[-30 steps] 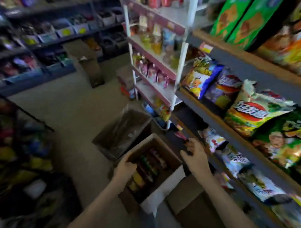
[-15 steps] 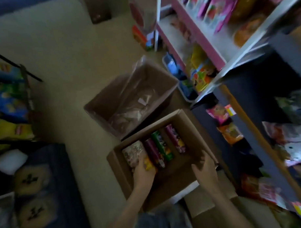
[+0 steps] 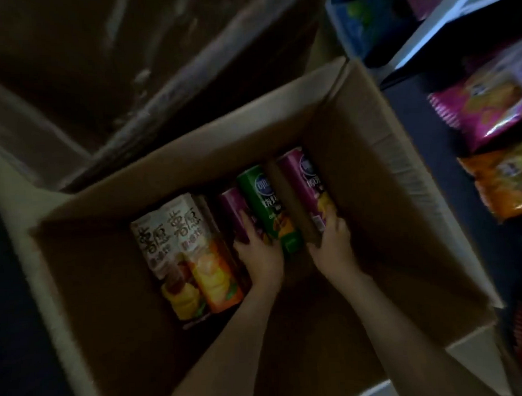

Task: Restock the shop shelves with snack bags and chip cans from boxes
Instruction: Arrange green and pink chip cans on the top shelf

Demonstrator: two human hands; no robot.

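Observation:
An open cardboard box [image 3: 379, 152] on the floor holds several chip cans lying side by side. Two white-and-orange cans [image 3: 184, 251] lie at the left, then a purple can [image 3: 232, 212], a green can [image 3: 267, 203] and a second purple can [image 3: 305, 181] at the right. Both my hands are down inside the box. My left hand [image 3: 260, 252] grips the near end of the left purple can, fingers curled over it. My right hand [image 3: 334, 242] grips the near end of the right purple can. The green can lies between my hands.
A second box with a clear plastic liner [image 3: 107, 73] stands just beyond. Low shelves at the right hold snack bags, a magenta bag [image 3: 481, 107] and an orange bag [image 3: 508, 183]. A white shelf frame [image 3: 443, 22] stands at the upper right.
My head has dropped closer over the box. Both hands have moved from the box's rim and near side down onto the cans, each taking hold of a purple can.

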